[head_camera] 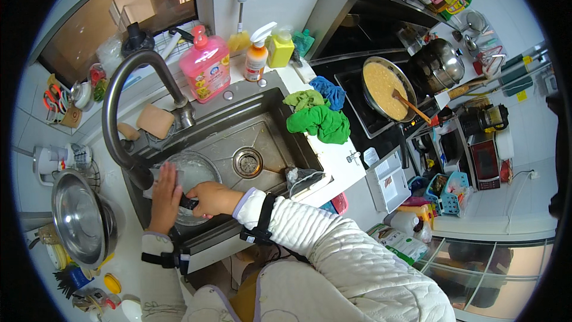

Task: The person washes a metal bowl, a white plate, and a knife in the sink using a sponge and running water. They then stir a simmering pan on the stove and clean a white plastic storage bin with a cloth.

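My right hand [214, 200] grips the black handle of what looks like a broad kitchen knife [189, 203] over the sink. My left hand [165, 199] lies flat across its blade with the fingers stretched out, hiding most of the metal. Beneath both hands sits a round metal bowl [217, 172] holding cloudy water, at the near left of the dark sink [272, 143]. The curved faucet [109, 120] arches over from the left, its outlet just beside my left fingers. Whether water runs from it I cannot tell.
Pink soap [205, 69] and a spray bottle [256, 60] stand behind the sink. Green cloth [319, 123] lies at its right edge. On the stove, a pan [386, 89] holds yellowish food and a wooden spatula [413, 107]. Steel basins [80, 219] stand at left.
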{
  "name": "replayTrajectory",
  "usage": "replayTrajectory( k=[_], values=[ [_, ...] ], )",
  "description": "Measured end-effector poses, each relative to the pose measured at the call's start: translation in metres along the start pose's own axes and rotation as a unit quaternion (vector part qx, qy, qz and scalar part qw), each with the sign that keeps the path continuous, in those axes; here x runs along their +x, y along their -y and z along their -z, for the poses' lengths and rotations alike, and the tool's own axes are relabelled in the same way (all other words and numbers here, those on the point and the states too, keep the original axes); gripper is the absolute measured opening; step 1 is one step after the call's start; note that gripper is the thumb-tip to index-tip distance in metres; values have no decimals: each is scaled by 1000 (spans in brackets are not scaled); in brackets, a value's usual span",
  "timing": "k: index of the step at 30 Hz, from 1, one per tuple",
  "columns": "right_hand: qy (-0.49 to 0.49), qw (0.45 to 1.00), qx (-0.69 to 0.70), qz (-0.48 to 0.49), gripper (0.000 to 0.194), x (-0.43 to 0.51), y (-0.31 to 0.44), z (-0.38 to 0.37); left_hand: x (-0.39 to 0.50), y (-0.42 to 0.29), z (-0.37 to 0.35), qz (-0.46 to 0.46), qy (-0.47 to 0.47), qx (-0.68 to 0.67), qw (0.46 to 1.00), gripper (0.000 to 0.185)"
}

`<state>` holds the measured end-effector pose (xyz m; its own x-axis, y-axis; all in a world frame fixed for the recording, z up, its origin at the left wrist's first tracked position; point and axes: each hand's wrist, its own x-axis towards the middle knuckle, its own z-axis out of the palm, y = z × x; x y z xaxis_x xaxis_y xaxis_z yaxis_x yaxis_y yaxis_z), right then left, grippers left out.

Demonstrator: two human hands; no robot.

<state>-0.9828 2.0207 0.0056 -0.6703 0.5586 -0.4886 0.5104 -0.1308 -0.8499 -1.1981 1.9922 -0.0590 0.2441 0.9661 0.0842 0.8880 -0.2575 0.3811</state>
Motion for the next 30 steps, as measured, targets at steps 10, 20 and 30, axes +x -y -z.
replayTrajectory(
  k=[10,20,30],
  values=[
    [14,1000,23,-6,50,-2,0,2,-9,-8,5,170,20,-31,985,58],
    [-19,999,-48,7,54,-6,1,-3,-27,9,-19,136,-91,-78,983,49],
    [-19,1000,1,-15,53,-14,-11,-8,-28,-12,1,34,-93,-298,950,28]
  ],
)
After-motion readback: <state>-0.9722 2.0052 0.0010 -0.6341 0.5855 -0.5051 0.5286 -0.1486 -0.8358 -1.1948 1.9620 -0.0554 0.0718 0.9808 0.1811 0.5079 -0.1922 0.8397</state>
